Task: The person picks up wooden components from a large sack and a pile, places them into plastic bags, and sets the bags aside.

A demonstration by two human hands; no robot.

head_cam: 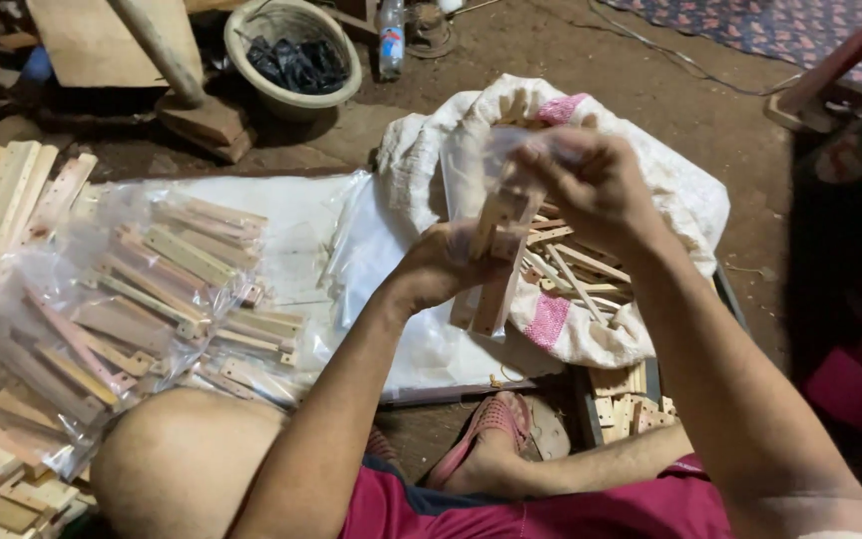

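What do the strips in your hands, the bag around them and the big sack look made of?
Strips: pale bare wood, unpainted, grain faintly visible. Bag: thin clear plastic film, glossy and crinkled. Sack: probably woven plastic or cloth, off-white, matte, with pink bands. Left hand grips the strips; right hand pulls the bag.

One white sack (650,190), one bowl (291,50), one bottle (391,38), perhaps a dozen bagged wooden bundles (152,289).
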